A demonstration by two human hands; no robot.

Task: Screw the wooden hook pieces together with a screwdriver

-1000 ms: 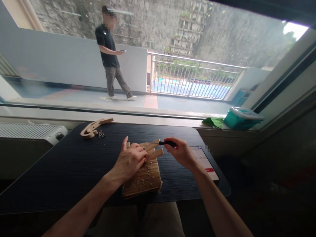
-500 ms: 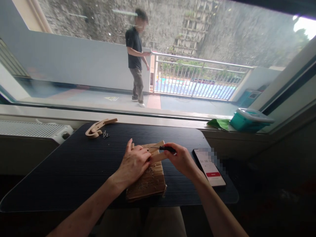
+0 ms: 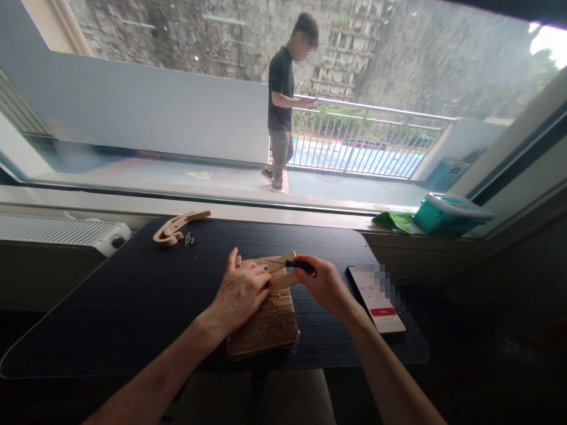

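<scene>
My right hand (image 3: 326,284) is closed around the black handle of a screwdriver (image 3: 303,265). Its thin metal shaft points left, lying over pale wooden pieces (image 3: 284,283) near the fingers of my other hand. My left hand (image 3: 241,294) presses down on these pieces and grips them against a thick, worn wooden block (image 3: 268,333), its thumb and fingertips partly hidden. The screwdriver's tip is too small to make out clearly. Small holes and marks dot the block's top.
On the dark table (image 3: 146,307), curved wooden pieces (image 3: 170,229) lie at the back left beside several small screws (image 3: 189,239). A phone (image 3: 378,301) lies at the right. A teal box (image 3: 447,217) and green cloth (image 3: 394,221) sit on the sill. Outside the window stands a person (image 3: 280,100).
Both my hands stay nearly where they were, with the screwdriver still over the pale wood. Behind the window, the person has walked to the right.
</scene>
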